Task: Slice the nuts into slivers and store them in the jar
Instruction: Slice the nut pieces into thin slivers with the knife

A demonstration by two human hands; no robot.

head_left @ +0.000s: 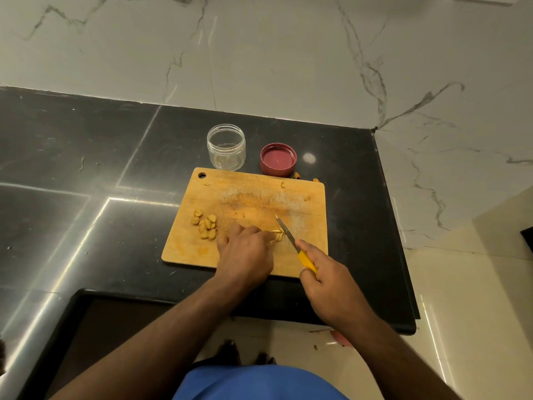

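From the head view, a rectangular wooden cutting board (248, 197), pale and scuffed with whitish knife marks across its middle and a small hanging hole in its far left corner, lies on a glossy black stone table (86, 174) backed by white veined marble. A cluster of whole nuts (205, 224), tan and rounded, sits on the left part of the board. The left hand (245, 252) rests palm down on the near middle of the board, fingers curled and bunched, their tips pressing on a nut being cut (277, 234), already in pale thin slivers just right of the fingertips. The right hand (326, 281) is closed around the yellow handle of a small knife (291, 241), forefinger stretched along the top. The knife's long axis runs from near right to far left, the narrow metal blade's tip pointing away and leftward, its edge touching the slivers. Just beyond the board's far edge stands a clear, round, squat jar (226, 148), upright and open. To its right lies its dull red lid (278, 159), round, inner side up. A few nut scraps (297, 176) lie near the board's far right edge.
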